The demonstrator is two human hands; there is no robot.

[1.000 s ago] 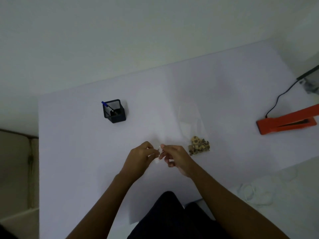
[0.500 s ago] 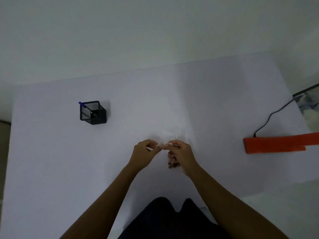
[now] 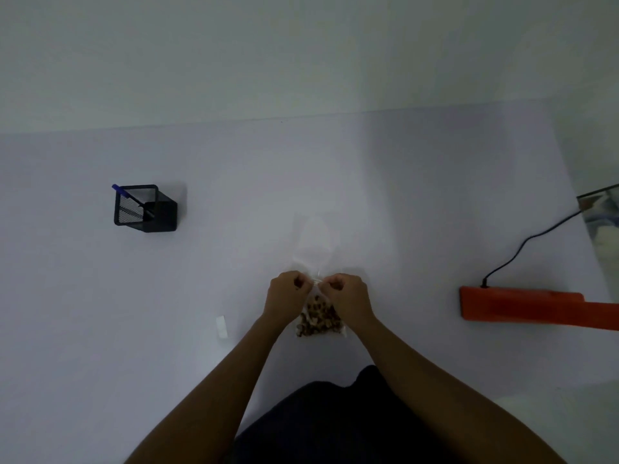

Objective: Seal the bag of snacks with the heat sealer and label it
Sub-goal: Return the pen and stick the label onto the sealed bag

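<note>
Clear thin plastic makes up the bag point(image 3: 319, 316), so we judge it light, limp and slippery, with the snacks as loose weight pooled low; the empty film above them is where we would take hold. We see brown and tan pieces bunched in its lower part, the film nearly invisible. It sits near the worktop's point(image 3: 402, 195) front edge, about mid-width, between our wrists. Our left hand point(image 3: 288, 296) and right hand point(image 3: 346, 296) have fingers curled, pinching the bag's neck between them. A small white label point(image 3: 221, 326) lies flat just left of our left forearm. The orange sealer point(image 3: 522, 306) rests at the right edge, well apart; a black pen holder point(image 3: 145, 209) stands far left.
</note>
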